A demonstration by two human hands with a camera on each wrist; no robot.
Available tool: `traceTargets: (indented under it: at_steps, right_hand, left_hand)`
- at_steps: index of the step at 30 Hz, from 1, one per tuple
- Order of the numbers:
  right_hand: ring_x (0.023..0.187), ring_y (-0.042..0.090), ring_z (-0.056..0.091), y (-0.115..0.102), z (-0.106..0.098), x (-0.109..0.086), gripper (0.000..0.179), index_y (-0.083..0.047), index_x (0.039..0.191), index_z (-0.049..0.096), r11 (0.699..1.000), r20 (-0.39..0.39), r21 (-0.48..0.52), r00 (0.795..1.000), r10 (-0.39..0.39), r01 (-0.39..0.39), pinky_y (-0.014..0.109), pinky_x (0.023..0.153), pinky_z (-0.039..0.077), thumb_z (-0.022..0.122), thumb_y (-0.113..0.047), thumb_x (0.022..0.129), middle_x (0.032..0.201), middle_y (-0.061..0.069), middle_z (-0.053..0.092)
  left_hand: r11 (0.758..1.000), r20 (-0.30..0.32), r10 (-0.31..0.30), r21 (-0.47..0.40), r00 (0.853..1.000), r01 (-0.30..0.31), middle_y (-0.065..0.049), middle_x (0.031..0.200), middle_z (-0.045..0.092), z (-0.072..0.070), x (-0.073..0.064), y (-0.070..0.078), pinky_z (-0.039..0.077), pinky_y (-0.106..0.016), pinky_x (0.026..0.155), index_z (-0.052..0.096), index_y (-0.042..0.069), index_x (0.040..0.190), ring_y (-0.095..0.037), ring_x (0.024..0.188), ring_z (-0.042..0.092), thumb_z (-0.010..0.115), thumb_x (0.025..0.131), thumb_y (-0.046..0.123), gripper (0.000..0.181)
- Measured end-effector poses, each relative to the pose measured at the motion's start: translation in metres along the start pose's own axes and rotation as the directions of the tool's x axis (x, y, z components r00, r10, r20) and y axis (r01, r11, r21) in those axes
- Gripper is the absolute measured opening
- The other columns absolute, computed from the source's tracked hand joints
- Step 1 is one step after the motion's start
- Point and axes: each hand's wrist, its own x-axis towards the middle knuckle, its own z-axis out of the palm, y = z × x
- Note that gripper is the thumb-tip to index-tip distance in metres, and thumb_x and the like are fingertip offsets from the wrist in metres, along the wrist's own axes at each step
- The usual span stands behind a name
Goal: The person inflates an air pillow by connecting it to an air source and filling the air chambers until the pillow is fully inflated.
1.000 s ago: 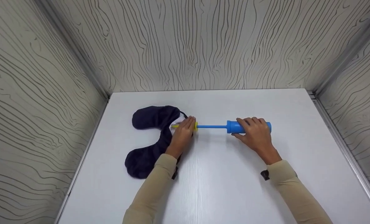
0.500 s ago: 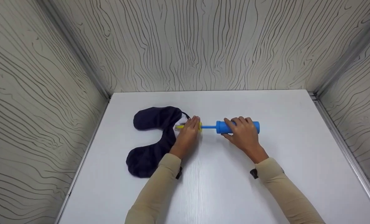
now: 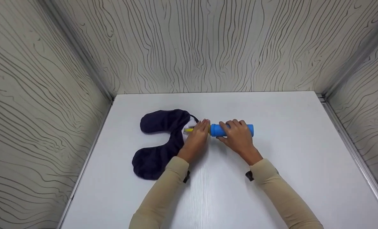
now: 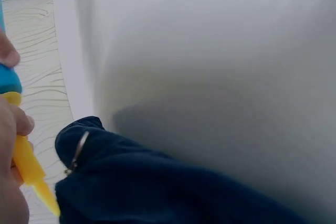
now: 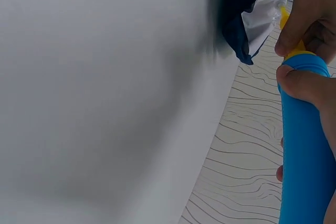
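Observation:
A navy U-shaped neck pillow (image 3: 157,156) lies on the white table, its white inner lining (image 5: 265,9) showing through an opening in the cover. My left hand (image 3: 196,138) grips the yellow nozzle end (image 4: 26,161) of a hand pump, and the nozzle's tip points into that opening. Around the pump's blue barrel (image 5: 304,145) curl the fingers of my right hand (image 3: 238,136). The barrel is pushed up against the yellow end, close beside my left hand, and the blue rod is out of sight. Whether the tip sits in a valve is hidden.
The white table (image 3: 290,133) meets a wood-grain patterned wall (image 3: 189,47) at its far edge. Similar panels stand to the left and right, with grey metal strips along the corners.
My right hand has moved left with the blue barrel, and the blue rod has slid out of sight. My left hand, the nozzle and the pillow have shifted slightly right.

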Motion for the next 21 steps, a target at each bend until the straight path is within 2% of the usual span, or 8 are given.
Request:
traceTargets:
  at_steps: [3,7,11,14,18,21]
  right_hand:
    - [0.101,0.036,0.077,-0.002,0.003,-0.002,0.066,-0.01,0.129,0.074,1.0,0.011,0.002,1.0,0.007,-0.007,0.055,0.088,0.063,0.093,-0.05,0.08,0.11,0.015,0.08]
    - [0.1,0.036,0.077,0.0,0.004,-0.004,0.067,-0.01,0.131,0.073,1.0,0.02,0.005,1.0,0.008,-0.008,0.055,0.084,0.064,0.092,-0.051,0.08,0.11,0.016,0.08]
    - [0.1,0.037,0.076,0.007,0.001,-0.008,0.066,-0.013,0.133,0.071,1.0,0.054,0.011,0.998,0.009,-0.01,0.055,0.083,0.064,0.09,-0.051,0.082,0.111,0.016,0.079]
    - [0.101,0.038,0.076,0.014,-0.002,-0.014,0.064,-0.014,0.132,0.07,0.999,0.094,0.023,0.995,0.031,-0.033,0.057,0.084,0.065,0.089,-0.051,0.083,0.114,0.017,0.078]
    - [0.101,0.039,0.077,0.025,-0.007,-0.021,0.064,-0.015,0.133,0.068,0.997,0.157,0.029,0.985,0.072,-0.078,0.057,0.084,0.065,0.088,-0.052,0.084,0.114,0.017,0.078]
    - [0.097,0.039,0.077,0.033,-0.01,-0.024,0.065,-0.016,0.134,0.067,0.995,0.193,0.023,0.977,0.093,-0.099,0.056,0.081,0.065,0.086,-0.054,0.085,0.111,0.017,0.078]
  left_hand:
    - [0.999,-0.002,0.003,0.032,1.0,-0.003,-0.014,0.148,0.066,0.0,0.0,0.001,0.046,-0.034,0.122,0.059,-0.003,0.147,-0.024,0.142,0.061,0.065,0.099,-0.007,0.048]
    - [0.993,-0.018,0.023,0.118,1.0,-0.021,-0.011,0.141,0.071,0.001,0.001,0.0,0.049,-0.032,0.118,0.063,-0.001,0.143,-0.023,0.137,0.065,0.064,0.1,-0.003,0.042]
    - [0.984,0.011,0.033,0.175,0.999,-0.034,-0.011,0.143,0.069,0.002,0.001,-0.002,0.049,-0.033,0.119,0.061,-0.001,0.144,-0.023,0.138,0.064,0.06,0.102,-0.003,0.042]
    - [0.985,0.026,0.025,0.169,0.999,-0.029,-0.011,0.146,0.067,0.002,0.0,-0.006,0.048,-0.034,0.12,0.06,-0.001,0.146,-0.024,0.14,0.062,0.059,0.101,-0.004,0.045]
    - [0.99,0.013,0.029,0.136,0.999,-0.031,-0.011,0.146,0.067,0.001,-0.003,-0.013,0.047,-0.034,0.121,0.06,-0.001,0.145,-0.025,0.141,0.061,0.059,0.1,-0.004,0.045]
    - [0.995,-0.002,0.033,0.095,0.999,-0.032,-0.013,0.146,0.067,0.002,-0.005,-0.02,0.046,-0.036,0.122,0.06,-0.002,0.145,-0.027,0.141,0.061,0.065,0.099,-0.002,0.046]
